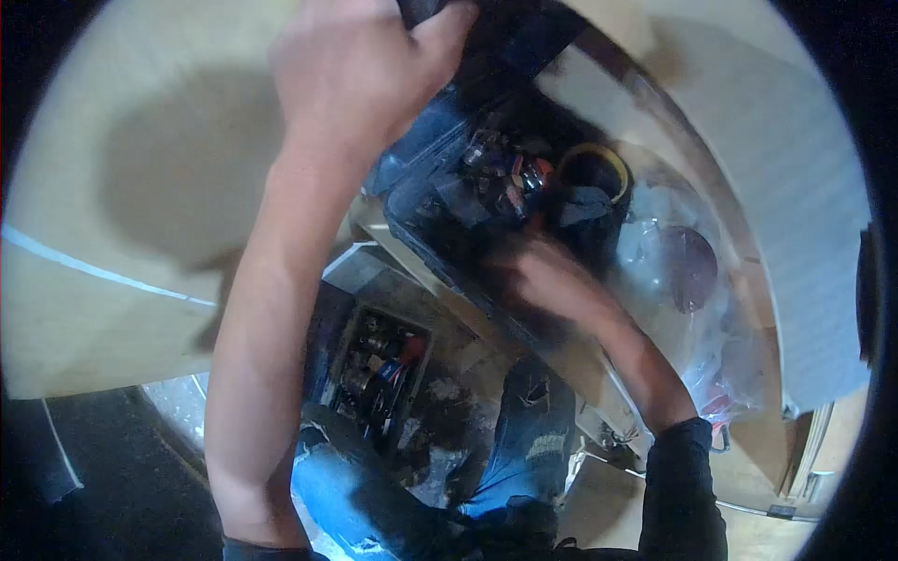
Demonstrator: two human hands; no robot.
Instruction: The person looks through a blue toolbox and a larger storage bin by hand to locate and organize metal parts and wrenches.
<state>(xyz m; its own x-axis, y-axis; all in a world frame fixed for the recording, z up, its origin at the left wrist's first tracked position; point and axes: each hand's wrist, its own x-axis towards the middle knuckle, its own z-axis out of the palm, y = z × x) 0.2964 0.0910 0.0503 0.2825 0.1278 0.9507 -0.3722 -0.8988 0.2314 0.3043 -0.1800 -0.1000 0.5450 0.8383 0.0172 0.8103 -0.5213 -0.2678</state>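
My left hand (360,61) is raised at the top of the view, its fingers closed round a dark thing (419,11) that is mostly cut off by the frame edge. A black toolbox (421,224) lies beyond my knees, full of small jumbled items. Down in its near part is my right hand (538,276), smeared by motion and in shadow. Its fingers are hidden, so what they touch does not show. Small metal and red-orange pieces (531,175) lie in the box, close to a round roll with a yellow rim (622,173).
On the floor, a second open box (426,341) holds several tools. Right of the toolbox are clear plastic wrapping (655,201) and a dark red disc (689,269). A pale curved panel (94,309) stands at left. My jeans-clad knees (528,430) are below.
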